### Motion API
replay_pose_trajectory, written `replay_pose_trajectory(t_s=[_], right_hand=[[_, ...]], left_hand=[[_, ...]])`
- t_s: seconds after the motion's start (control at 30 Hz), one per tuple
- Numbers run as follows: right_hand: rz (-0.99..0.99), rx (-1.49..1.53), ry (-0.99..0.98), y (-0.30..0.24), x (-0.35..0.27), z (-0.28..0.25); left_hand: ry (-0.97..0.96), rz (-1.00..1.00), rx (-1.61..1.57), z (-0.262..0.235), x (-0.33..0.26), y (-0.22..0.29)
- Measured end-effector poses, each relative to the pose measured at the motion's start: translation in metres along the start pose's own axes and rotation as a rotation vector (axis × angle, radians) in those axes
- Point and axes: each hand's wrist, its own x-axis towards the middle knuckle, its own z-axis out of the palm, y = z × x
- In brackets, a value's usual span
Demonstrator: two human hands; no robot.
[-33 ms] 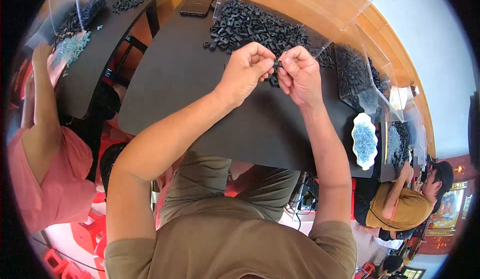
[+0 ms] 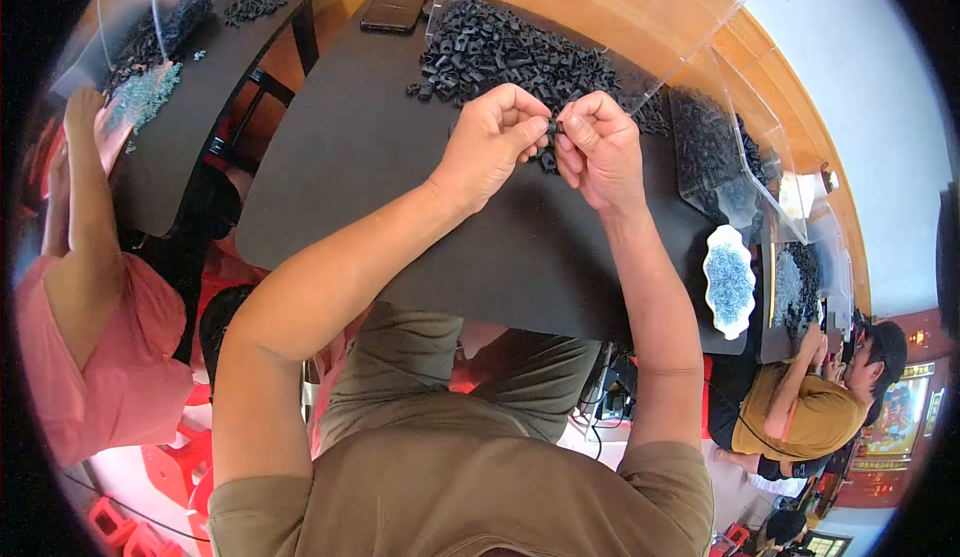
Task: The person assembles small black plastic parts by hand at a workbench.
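Over the dark table [image 2: 400, 167] my two hands meet fingertip to fingertip. My left hand [image 2: 500, 137] is closed in a pinch on a small black plastic part [image 2: 552, 129]. Against the part's right side, the thumb and fingers of my right hand [image 2: 605, 149] are pinched together; whether they hold a tiny piece of their own is hidden. Just beyond my hands a heap of similar black plastic parts [image 2: 510, 47] spreads over the table. To the right of my right forearm lies a white wavy-edged dish [image 2: 711, 302] filled with tiny bluish clear pieces [image 2: 730, 279].
Behind the heap stands a clear plastic box [image 2: 600, 7]. Another clear bin [image 2: 755, 172] with black parts is at right. A dark phone [image 2: 398, 5] lies at the far left corner. One person in pink [image 2: 110, 347] sits left, another in mustard [image 2: 800, 412] right, at neighbouring tables.
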Motion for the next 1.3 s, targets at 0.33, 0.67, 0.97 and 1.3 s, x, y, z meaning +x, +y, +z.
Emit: replay_pose_trajectory(t_s=[0.33,0.67,0.97,1.3], right_hand=[[0.035,0.234,-0.023,0.013,-0.004,0.003],[-0.063,0.079,-0.039,0.008,-0.003,0.009],[0.057,0.156,-0.069,0.008,-0.001,0.004],[-0.364,-0.762,0.468,-0.093,-0.014,-0.028]], left_hand=[[-0.022,0.01,-0.027,-0.003,-0.003,-0.004],[-0.038,0.269,0.406,-0.004,-0.002,0.005],[-0.04,0.118,0.137,0.0,-0.002,0.005],[0.106,0.035,0.351,-0.004,0.003,-0.006]])
